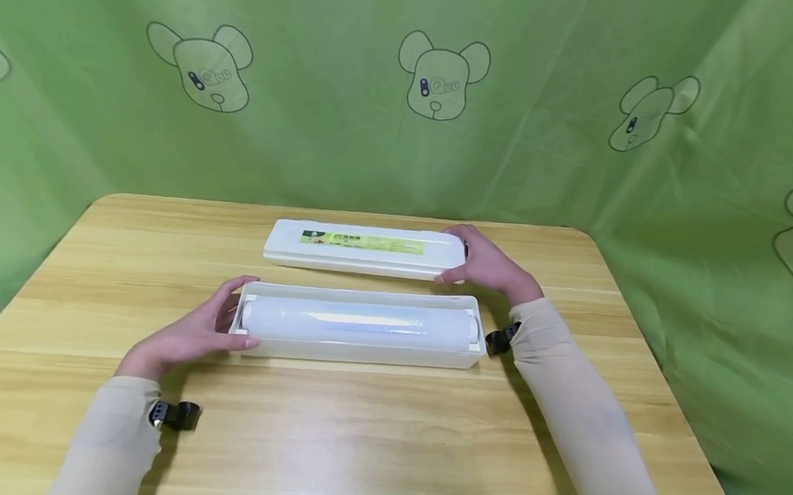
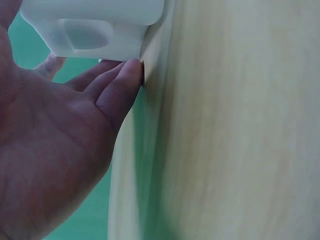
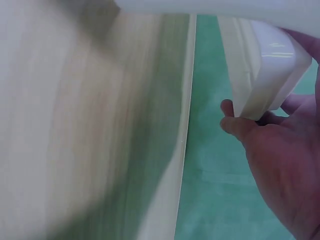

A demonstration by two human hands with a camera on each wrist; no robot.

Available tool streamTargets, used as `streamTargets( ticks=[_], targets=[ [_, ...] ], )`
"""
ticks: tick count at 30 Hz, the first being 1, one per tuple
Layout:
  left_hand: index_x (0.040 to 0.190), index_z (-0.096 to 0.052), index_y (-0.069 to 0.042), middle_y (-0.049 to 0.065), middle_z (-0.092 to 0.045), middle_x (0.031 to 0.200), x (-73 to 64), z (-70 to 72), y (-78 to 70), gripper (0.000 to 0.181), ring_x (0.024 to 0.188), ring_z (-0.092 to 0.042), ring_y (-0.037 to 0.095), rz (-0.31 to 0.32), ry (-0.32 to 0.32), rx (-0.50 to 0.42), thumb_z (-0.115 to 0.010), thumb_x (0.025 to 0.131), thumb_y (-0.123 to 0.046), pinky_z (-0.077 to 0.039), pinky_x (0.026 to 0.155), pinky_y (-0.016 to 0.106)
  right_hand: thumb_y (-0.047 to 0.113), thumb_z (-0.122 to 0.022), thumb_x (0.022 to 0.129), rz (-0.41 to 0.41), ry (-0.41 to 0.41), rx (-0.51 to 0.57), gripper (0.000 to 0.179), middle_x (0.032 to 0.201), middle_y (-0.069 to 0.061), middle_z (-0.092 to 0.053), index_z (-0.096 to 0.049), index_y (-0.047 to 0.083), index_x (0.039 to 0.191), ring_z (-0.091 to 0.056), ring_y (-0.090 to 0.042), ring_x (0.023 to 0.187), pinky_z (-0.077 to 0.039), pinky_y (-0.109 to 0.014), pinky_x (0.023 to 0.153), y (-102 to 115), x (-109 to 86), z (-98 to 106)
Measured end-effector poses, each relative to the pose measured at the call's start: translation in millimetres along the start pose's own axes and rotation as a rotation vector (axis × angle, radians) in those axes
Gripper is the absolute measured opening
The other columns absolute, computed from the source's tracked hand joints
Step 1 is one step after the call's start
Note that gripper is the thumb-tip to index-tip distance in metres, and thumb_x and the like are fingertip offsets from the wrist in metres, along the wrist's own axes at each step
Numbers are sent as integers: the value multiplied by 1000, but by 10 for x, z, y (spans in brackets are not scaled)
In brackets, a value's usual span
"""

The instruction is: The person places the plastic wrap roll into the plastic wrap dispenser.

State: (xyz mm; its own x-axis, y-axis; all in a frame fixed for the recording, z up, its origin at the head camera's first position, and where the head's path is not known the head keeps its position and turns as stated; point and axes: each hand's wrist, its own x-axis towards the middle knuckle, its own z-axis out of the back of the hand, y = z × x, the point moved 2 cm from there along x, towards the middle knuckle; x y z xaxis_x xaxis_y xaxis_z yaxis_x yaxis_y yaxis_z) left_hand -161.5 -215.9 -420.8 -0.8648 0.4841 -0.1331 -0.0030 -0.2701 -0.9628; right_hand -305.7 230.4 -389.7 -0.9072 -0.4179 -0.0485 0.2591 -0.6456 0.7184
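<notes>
A long white open-topped box [image 1: 357, 354] stands on the table and holds a roll of clear film [image 1: 359, 322]. My left hand [image 1: 193, 334] grips the box's left end, thumb on the front wall and fingers behind. In the left wrist view that hand's fingertips touch the box end [image 2: 125, 35]. Behind the box, my right hand [image 1: 493, 264] holds a white lid [image 1: 362, 261] by its right end, label side up. The right wrist view shows thumb and fingers around the lid's end [image 3: 270, 65], which is seen against green cloth.
The wooden table [image 1: 346, 439] has rounded far corners. A green cloth [image 1: 334, 147] with bear-head drawings hangs behind and beside it. Each wrist wears a small black camera, the left one [image 1: 175, 415] close above the tabletop.
</notes>
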Motion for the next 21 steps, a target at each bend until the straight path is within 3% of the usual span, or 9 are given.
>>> streamTargets(
  ticks=[11,21],
  targets=[
    [155,-10,-17,25,-31,150,-20,-7,3,95,135,-36,42,7,11,6,-76,87,-15,-40,100,24,23,-94,65,-12,-22,82,96,138,-13,-43,-41,2,143,-47,-31,120,-37,-48,106,-43,-138,1],
    [155,-10,-17,26,-32,150,-13,-1,-6,95,133,-37,42,-1,-4,7,-76,86,-14,-41,99,24,18,-92,68,-4,-27,192,96,135,-14,-48,-36,4,145,-49,-30,121,-43,-44,102,85,-219,119]
  ],
)
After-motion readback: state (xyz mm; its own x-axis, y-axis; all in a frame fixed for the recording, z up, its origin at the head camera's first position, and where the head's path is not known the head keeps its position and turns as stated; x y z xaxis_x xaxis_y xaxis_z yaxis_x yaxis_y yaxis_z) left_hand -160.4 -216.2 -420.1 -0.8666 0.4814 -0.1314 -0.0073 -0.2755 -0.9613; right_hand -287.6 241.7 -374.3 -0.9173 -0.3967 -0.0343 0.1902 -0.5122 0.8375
